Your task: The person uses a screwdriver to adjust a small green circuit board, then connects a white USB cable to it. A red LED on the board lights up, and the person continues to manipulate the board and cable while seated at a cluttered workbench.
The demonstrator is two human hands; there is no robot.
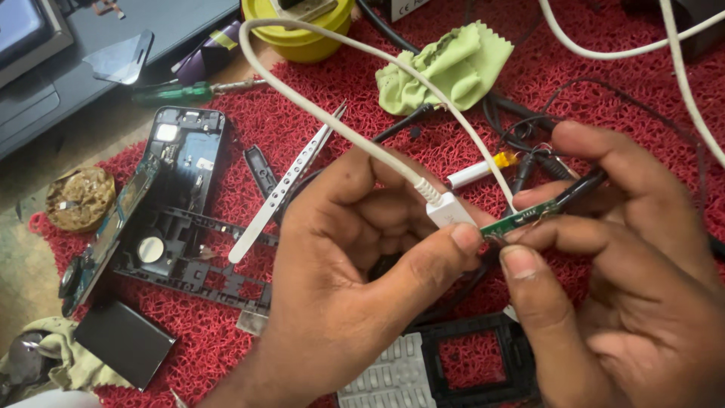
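My left hand (355,257) pinches the white plug (451,211) of a white cable (325,113) that loops up and back over the mat. My right hand (619,264) holds a small green circuit board (517,221) with dark wires running off its right end, pinched between thumb and fingers. The plug's tip meets the left end of the board. Both hands hover above a red woven mat (302,128).
A taken-apart phone's black frame (185,162) and circuit board lie at left, with a dark battery (124,341), white tweezers (283,189), a green-handled screwdriver (181,92), a green cloth (445,64), a yellow tub (302,30) and a keypad (389,378) in front.
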